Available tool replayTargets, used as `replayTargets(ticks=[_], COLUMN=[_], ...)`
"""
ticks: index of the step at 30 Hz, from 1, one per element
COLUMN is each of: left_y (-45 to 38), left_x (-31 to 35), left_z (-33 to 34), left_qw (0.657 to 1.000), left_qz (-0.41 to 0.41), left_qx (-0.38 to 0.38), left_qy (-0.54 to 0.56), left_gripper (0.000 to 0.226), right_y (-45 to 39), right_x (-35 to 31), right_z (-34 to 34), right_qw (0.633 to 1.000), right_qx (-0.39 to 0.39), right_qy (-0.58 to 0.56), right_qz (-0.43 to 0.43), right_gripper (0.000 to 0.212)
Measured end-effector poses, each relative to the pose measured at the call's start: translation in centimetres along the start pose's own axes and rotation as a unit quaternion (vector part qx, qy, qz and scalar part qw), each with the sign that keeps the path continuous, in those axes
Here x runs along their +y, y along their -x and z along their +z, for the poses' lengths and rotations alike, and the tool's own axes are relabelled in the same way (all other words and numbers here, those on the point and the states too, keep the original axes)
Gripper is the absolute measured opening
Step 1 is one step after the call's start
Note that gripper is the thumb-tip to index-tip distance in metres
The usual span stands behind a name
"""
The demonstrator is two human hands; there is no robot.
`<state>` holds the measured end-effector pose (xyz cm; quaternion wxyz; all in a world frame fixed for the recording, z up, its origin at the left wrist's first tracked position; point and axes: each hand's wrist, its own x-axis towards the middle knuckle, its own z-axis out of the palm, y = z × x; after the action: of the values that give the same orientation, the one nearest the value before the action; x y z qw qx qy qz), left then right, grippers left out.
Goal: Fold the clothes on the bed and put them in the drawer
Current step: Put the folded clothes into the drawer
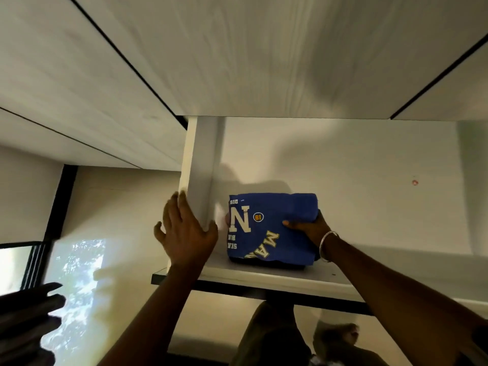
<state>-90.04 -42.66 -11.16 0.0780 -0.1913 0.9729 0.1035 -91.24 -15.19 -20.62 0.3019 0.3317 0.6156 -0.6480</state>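
A folded blue shirt (266, 228) with cream and yellow lettering lies on a white shelf (264, 280) inside an open cupboard compartment, on top of something dark. My right hand (307, 228) grips the shirt's right edge, thumb on top, fingers hidden beneath; a metal bangle sits on that wrist. My left hand (184, 231) is spread open, its fingers against the white upright panel (195, 175) at the compartment's left side.
Pale wood-grain cupboard doors (237, 54) run overhead. Clothes hang in the section under the shelf (277, 339). A window (15, 268) and a sunlit wall patch are at the lower left, with a dark blurred shape (26, 313) in front.
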Motion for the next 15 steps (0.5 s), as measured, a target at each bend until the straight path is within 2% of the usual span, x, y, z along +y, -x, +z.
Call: replayTargets(ticks=[2, 5, 7, 10, 15], left_y=[-0.9, -1.3, -1.5, -1.7, -2.0], left_x=[-1.0, -1.5, -2.0, -2.7, -2.1], left_z=[0.7, 1.6, 1.6, 1.4, 1.5], left_qw=[0.995, 0.981, 0.975, 0.972, 0.977], left_qz=[-0.067, -0.091, -0.089, -0.083, -0.091], left_qx=[-0.05, -0.054, -0.048, -0.079, -0.099], left_qy=[0.058, 0.164, 0.198, 0.207, 0.167], left_gripper=[0.09, 0.068, 0.06, 0.059, 0.066], right_y=[-0.7, -0.4, -0.6, -0.9, -1.2], right_x=[0.8, 1.1, 1.2, 1.4, 2.2], right_z=[1.0, 2.5, 3.7, 6.4, 9.8], right_qw=[1.0, 0.997, 0.995, 0.994, 0.997], right_qx=[0.004, 0.039, 0.048, 0.015, -0.022], right_qy=[0.02, 0.019, 0.02, 0.018, 0.029], right_qz=[-0.013, -0.056, -0.089, -0.106, -0.075], right_gripper=[0.092, 0.085, 0.085, 0.094, 0.106])
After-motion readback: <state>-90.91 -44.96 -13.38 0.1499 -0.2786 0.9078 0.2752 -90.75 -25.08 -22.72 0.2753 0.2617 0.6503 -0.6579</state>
